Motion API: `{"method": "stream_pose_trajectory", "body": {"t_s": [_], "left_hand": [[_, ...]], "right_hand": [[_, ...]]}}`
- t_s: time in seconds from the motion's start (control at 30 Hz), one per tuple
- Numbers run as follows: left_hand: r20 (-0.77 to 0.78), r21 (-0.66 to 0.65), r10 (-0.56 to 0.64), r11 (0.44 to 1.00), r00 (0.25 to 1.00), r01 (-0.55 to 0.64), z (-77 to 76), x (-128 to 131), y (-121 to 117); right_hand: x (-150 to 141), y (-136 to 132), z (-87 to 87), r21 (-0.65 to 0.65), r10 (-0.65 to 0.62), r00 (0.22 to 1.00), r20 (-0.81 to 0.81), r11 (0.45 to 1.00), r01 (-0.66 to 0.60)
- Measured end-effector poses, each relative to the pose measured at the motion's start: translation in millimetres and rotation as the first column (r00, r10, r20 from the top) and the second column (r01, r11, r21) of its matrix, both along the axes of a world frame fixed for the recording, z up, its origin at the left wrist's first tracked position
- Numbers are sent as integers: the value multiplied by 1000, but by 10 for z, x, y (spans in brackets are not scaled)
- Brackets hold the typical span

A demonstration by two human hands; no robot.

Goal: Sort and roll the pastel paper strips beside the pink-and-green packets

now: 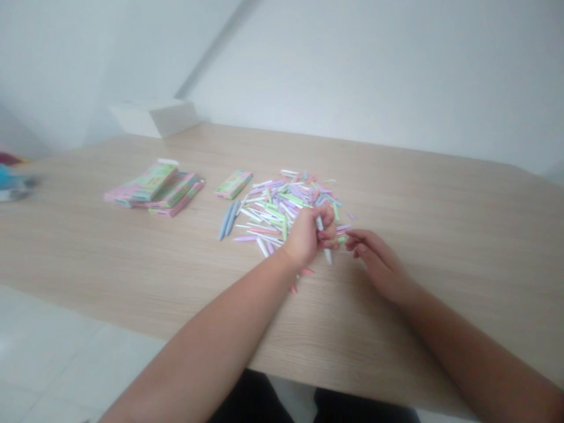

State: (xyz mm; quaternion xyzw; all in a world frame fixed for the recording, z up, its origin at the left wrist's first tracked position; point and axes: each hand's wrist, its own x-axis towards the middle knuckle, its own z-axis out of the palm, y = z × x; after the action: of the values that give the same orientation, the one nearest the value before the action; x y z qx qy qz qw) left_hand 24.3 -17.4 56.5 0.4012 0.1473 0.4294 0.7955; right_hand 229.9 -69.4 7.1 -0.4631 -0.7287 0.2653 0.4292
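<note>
My left hand (305,236) is curled around a white pointed stick (323,238), which it holds upright at the near edge of a loose heap of pastel sticks (282,205). The heap mixes pink, green, lilac and white pieces. A few pink pieces (299,279) lie just below my left hand. My right hand (376,264) rests on the wooden table (440,217) with its fingers loosely apart, holding nothing. Its fingertips reach towards my left hand, with a small gap between them. My left fingers hide part of the heap.
Pink and green packets (154,189) lie stacked at the left of the table, with another packet (233,184) closer to the heap. Several grey-blue sticks (228,220) lie together beside the heap. A white box (152,117) stands at the far edge, and blurred coloured objects (11,179) show at far left.
</note>
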Motion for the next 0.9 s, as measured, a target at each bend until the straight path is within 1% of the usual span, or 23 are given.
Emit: {"method": "stream_pose_trajectory", "body": {"t_s": [0.07,0.17,0.3,0.43,0.63,0.9], "left_hand": [[-23,49,-13,999,1000,14,-45,16,7],[-66,128,-20,991,998,28,-123,44,23],[-122,233,-37,970,992,65,-209,77,49],[-174,302,1,952,985,52,-229,94,45],[-214,325,30,945,976,42,-206,71,31],[-218,304,30,952,975,39,-190,72,22]], "right_hand": [[-3,-5,24,6,-15,998,58,1000,14],[-2,3,35,13,-17,996,92,1000,16],[1,19,9,23,-6,997,77,1000,5],[-18,16,13,29,3,998,70,1000,-5],[-59,4,70,55,13,992,123,998,-20],[-56,-1,59,47,20,986,164,999,-28]]}}
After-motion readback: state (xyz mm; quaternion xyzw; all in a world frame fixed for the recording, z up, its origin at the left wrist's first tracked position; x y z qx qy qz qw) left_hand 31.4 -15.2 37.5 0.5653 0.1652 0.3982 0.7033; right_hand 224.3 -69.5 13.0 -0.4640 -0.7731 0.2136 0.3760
